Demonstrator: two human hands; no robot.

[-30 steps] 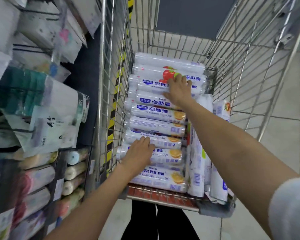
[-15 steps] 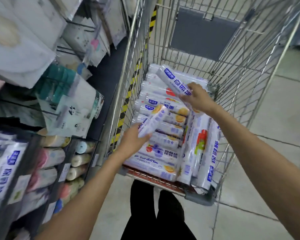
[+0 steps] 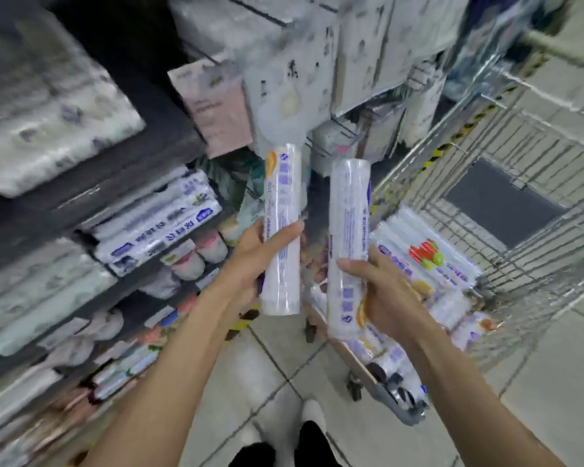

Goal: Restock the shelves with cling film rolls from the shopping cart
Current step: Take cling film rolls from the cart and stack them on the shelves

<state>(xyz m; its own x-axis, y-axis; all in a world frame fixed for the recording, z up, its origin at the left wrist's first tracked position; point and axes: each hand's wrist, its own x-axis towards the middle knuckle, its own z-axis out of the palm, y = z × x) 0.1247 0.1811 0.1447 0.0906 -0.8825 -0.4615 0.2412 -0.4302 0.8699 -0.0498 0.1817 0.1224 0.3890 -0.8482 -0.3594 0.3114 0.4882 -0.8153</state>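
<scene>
L grip [image 3: 262,252] is wrapped round a cling film roll [image 3: 281,193], thumb one side, fingers the other, holding its lower half. The roll stands nearly upright, tilted a bit, w/ its top end up near the shelf goods. It's a long white cylinder in clear wrap w/ blue print down its length and an orange patch near the top. R grip [image 3: 383,293] clasps a second roll [image 3: 349,203] the same way, low down. That one's also near upright, just beside the first, not touching. Same white body and blue text, but its orange patch sits near the bottom end.

Both rolls are held in the air between the shelves [image 3: 91,193] on my left and the cart [image 3: 523,183] on my right. More rolls [image 3: 429,264] lie stacked in the cart's wire basket, some w/ red and green fruit pics.

The shelves are dark boards. Upper level has big soft packs [image 3: 58,109] in pale wrap. Below are flat white-blue packs [image 3: 162,224], then small rolls [image 3: 196,261] w/ pinkish ends. It's all blurry, so I can't read the labels. The floor [image 3: 250,382] is pale grey tile w/ dark grout. A yellow-black hazard stripe [image 3: 435,155] shows by the cart's wire side.
</scene>
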